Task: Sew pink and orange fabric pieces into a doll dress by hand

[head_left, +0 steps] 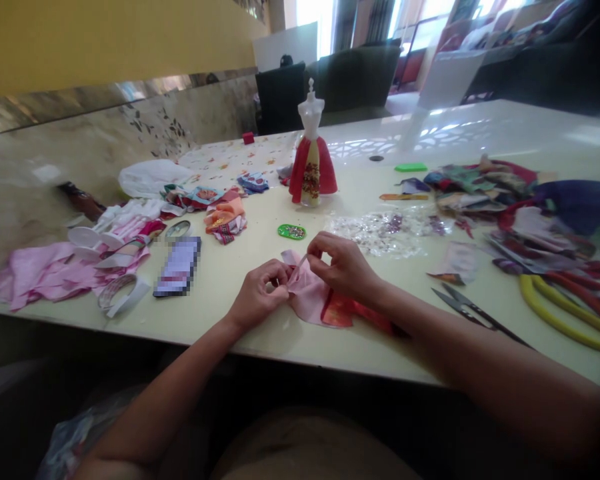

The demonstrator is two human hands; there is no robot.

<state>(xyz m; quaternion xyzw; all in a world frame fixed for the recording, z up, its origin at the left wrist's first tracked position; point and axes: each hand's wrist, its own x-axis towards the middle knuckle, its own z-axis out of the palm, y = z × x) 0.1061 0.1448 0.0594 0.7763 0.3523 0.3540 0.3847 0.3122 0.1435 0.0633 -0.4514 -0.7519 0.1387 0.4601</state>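
A piece of pink fabric (307, 300) is pinched between both my hands near the table's front edge. My left hand (260, 290) closes thumb and fingers on its left side. From above, my right hand (343, 263) pinches a thin pale strip at its upper edge; whether that strip belongs to the same cloth I cannot tell. Red-orange fabric (339, 310) adjoins the pink on the right and runs under my right forearm. Just beyond my hands lies a small green dish (292, 231) holding tiny beads. Farther back stands a white dress form (311, 120) in a red and cream skirt (325, 170).
Thread snips (463, 308) and yellow-handled scissors (545, 313) lie at the right, below heaped fabric scraps (485, 190). Clear beaded packets (380, 233) spread beyond my right hand. Leftward are a phone (179, 267), a tape roll (117, 293) and pink cloth (40, 273).
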